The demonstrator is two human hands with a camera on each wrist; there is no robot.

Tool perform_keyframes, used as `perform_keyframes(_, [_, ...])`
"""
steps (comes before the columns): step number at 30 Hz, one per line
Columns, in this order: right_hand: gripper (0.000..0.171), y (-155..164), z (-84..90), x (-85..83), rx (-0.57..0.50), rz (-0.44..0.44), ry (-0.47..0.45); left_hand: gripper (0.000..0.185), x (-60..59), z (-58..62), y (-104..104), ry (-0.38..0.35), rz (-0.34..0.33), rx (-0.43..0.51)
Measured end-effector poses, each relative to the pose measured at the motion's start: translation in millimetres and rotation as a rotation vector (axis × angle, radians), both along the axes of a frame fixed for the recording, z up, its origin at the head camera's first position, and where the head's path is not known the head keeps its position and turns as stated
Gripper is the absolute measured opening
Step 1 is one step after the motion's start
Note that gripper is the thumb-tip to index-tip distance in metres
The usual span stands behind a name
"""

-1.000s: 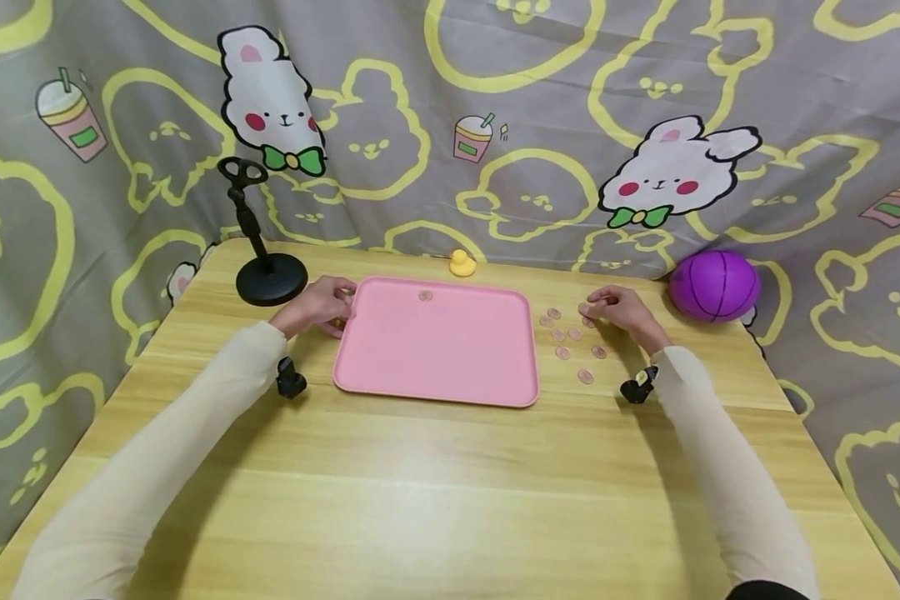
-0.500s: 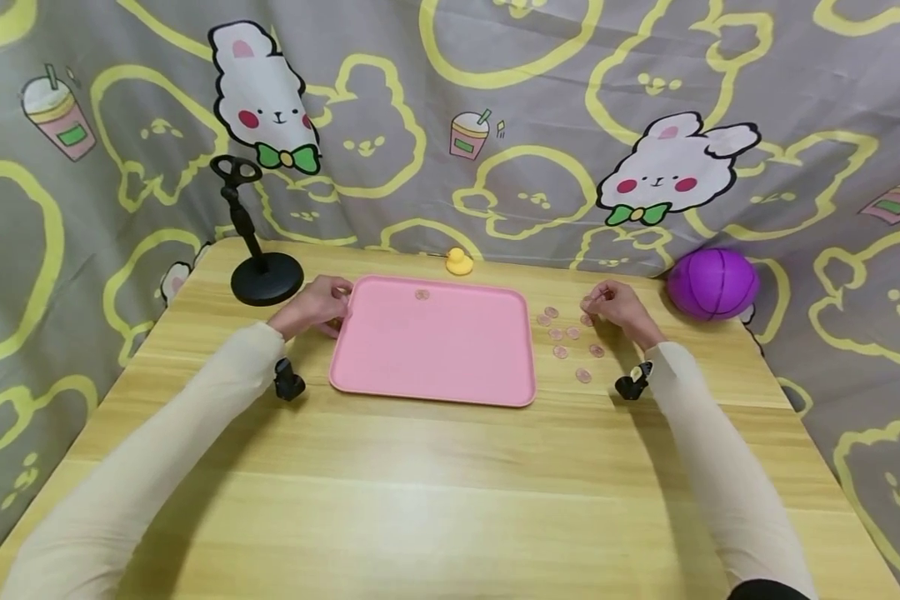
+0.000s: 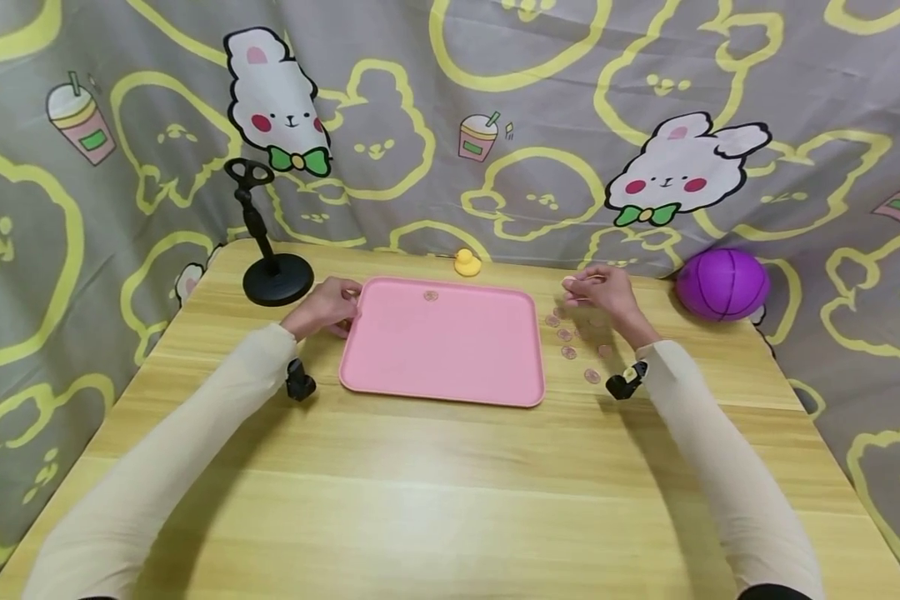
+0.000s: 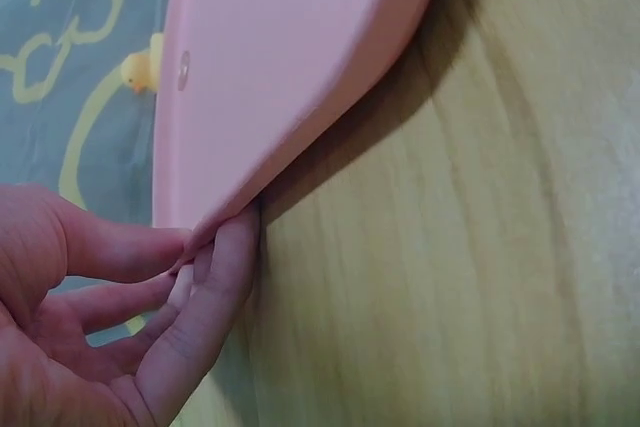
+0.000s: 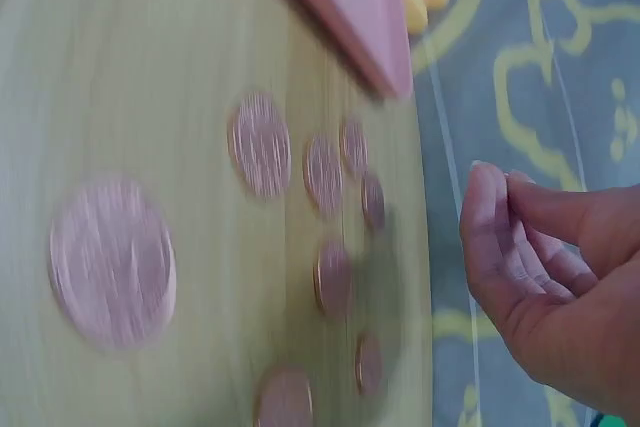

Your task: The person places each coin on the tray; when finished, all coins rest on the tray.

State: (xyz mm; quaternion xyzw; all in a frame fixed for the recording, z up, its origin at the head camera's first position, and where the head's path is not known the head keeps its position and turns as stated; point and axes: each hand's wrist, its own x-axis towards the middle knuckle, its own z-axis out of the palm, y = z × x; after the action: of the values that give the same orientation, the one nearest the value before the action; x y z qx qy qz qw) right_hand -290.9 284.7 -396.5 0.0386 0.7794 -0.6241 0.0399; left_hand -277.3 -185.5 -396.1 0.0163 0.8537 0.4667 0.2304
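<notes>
Small round pinkish coins [image 3: 579, 346] lie scattered on the surface [image 3: 450, 483] right of the pink tray [image 3: 442, 342]. The left hand [image 3: 328, 305] pinches the tray's left edge. The right hand [image 3: 598, 292], pinching a coin, has lifted off the pile toward the tray.

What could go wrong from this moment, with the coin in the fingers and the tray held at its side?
The right hand pinches a small coin at the fingertips, above the table; such a thin grip may slip, and the coin could roll off. The left hand grips only the pink tray at its left edge, so a nudge might shift it. The loose coins lie under the right wrist, which could scatter them.
</notes>
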Motion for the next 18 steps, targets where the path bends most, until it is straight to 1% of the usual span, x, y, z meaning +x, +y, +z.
perform_keyframes(1, [0.028,-4.8,-0.2,0.5,-0.012,0.011,0.002,0.062,-0.2,0.0,-0.2,-0.001,0.005,0.006])
perform_keyframes(3, [0.028,-14.9,-0.6,2.8,0.011,0.039,0.009,0.063,-0.1,0.4,-1.3,-0.005,0.015,0.020])
perform_keyframes(8, [0.027,-41.2,-1.9,4.6,0.145,0.114,0.036,0.062,-0.2,1.8,-2.6,-0.007,0.036,0.046])
perform_keyframes(11, [0.024,-59.7,-3.4,3.2,0.219,0.137,0.049,0.060,-0.6,-0.4,-1.9,0.002,0.054,0.064])
perform_keyframes(14, [0.022,-79.7,-4.4,2.2,0.277,0.148,0.042,0.058,-0.3,-2.7,-1.0,0.013,0.070,0.076])
perform_keyframes(15, [0.022,-86.1,-5.0,1.8,0.288,0.152,0.036,0.058,-0.1,-3.5,-1.0,0.014,0.076,0.076])
perform_keyframes(18, [0.021,-103.9,-7.8,0.9,0.247,0.179,0.007,0.058,0.8,-5.0,-1.5,0.018,0.080,0.077])
